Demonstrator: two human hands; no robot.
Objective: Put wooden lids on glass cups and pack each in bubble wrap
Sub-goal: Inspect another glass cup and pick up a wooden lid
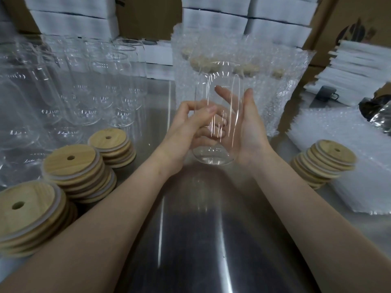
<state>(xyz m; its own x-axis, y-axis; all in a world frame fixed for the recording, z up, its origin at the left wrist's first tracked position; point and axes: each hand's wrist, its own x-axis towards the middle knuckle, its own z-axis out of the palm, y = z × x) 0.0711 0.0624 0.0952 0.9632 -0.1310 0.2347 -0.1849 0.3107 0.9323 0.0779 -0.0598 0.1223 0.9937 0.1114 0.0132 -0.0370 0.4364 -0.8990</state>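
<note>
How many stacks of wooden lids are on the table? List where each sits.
4. Three on the left: nearest stack, middle stack, farther stack. One right stack beside the bubble wrap sheets. More lids may hide behind wrapped cups at the back.

Dim overhead light, glare streaks on the steel table (190,240), soft blur, wide-angle bending at edges
</note>
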